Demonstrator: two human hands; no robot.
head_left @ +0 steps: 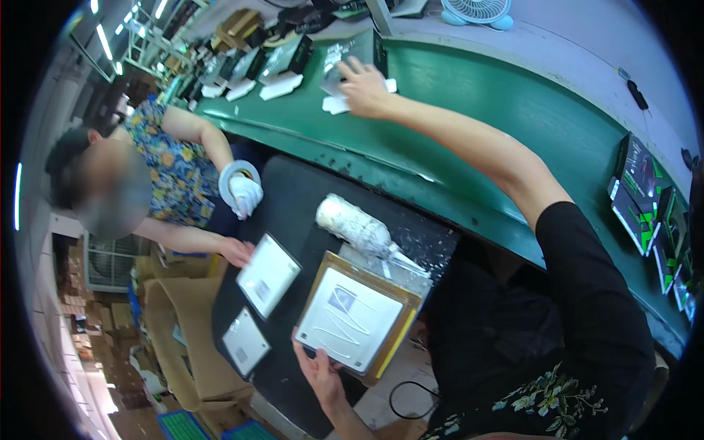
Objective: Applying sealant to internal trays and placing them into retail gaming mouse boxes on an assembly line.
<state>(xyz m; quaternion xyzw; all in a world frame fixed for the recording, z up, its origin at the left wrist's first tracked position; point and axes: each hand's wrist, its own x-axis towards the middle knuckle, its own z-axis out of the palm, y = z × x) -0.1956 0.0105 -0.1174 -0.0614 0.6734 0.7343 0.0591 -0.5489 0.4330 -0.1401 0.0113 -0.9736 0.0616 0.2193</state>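
My left hand [320, 375] grips the near left edge of a white square panel [343, 321], with thumb and fingers bent at its rim. Wavy beads of white glue run across the panel, beside a small grey printed square. Under the panel is a brown board [405, 331] with a yellow edge. Stretched far forward, my right hand [364, 89] lies on a dark box [367, 55] with open white flaps, its fingers spread. A glue bottle [359, 226], white and crusted, lies on its side just beyond the panel, its nozzle pointing right.
A co-worker at left has one hand [236, 251] at a second white panel [268, 276] and a gloved hand through a tape roll [233, 180]. Another white panel [246, 342] lies on the black table [293, 400]. More boxes [286, 59] line the green bench [469, 84].
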